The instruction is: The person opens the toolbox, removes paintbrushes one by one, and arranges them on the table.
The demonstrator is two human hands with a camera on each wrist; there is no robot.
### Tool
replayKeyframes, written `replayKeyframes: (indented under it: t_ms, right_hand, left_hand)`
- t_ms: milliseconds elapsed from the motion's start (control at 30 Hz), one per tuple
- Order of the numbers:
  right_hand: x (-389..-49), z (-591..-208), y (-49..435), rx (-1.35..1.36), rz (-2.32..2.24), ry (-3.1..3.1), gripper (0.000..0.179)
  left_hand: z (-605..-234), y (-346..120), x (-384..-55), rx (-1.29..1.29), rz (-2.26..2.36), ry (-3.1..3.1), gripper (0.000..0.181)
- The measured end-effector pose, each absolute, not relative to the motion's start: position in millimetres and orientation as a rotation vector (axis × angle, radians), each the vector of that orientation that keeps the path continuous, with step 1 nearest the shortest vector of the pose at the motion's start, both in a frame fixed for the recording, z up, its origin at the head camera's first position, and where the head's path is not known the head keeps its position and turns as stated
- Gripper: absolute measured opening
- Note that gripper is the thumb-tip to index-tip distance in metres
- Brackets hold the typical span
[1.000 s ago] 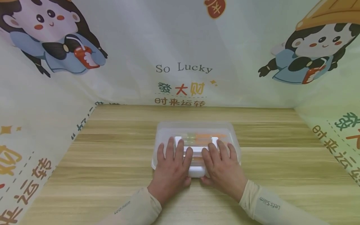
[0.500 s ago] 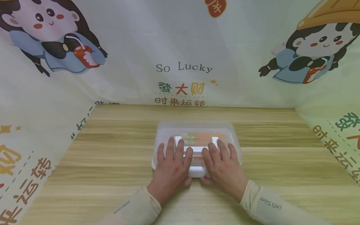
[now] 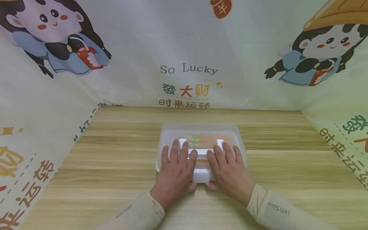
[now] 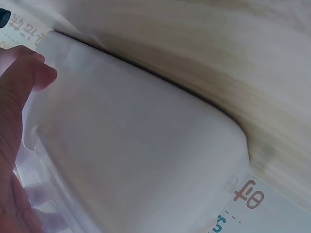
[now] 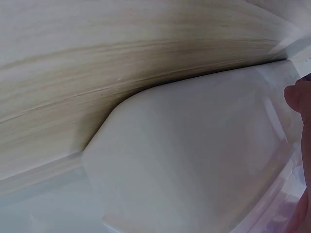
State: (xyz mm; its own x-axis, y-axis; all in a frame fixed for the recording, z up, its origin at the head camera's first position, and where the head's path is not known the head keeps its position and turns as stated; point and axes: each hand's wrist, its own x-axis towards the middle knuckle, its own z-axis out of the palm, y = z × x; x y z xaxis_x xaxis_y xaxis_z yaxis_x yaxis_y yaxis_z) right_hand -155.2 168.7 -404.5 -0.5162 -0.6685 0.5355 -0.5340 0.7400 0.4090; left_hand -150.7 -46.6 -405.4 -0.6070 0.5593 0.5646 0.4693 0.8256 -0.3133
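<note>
A box with a translucent lid and whitish body (image 3: 169,134) sits on the table, a white carrying handle (image 3: 198,152) on its lid. Orange-and-green slender items (image 3: 210,140) show dimly through the lid. My left hand (image 3: 175,174) lies over the lid's left half, its fingertips by the handle's left end. Over the right half lies my right hand (image 3: 230,174), mirroring it. Both thumbs reach down the front, one on each side of a white clasp (image 3: 202,175). The wrist views show the box's smooth front wall (image 4: 136,131) and each thumb against it.
The wood-grain table (image 3: 115,153) extends around the box on all sides. Pale printed cloth walls (image 3: 138,38) with cartoon figures and lettering enclose the left, back and right. Light sleeves (image 3: 276,207) cover both forearms.
The white clasp shows slightly farther toward me below the lid's front edge. Both hands and the box hold almost the same place.
</note>
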Motion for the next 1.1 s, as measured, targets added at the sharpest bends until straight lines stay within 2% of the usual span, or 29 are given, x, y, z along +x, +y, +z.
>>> replayKeyframes:
  t_ms: [367,1100]
  right_hand:
    - [-151.6,-401.7,171.1,0.926,-0.223,-2.346,0.112]
    - [-152.5,-403.0,171.3,0.921,-0.207,-2.306,0.104]
  left_hand:
    - [-402.9,-46.2,-148.4,-0.759,0.212,-2.431,0.105]
    - [-403.7,-49.5,-148.6,-0.775,0.214,-2.365,0.092]
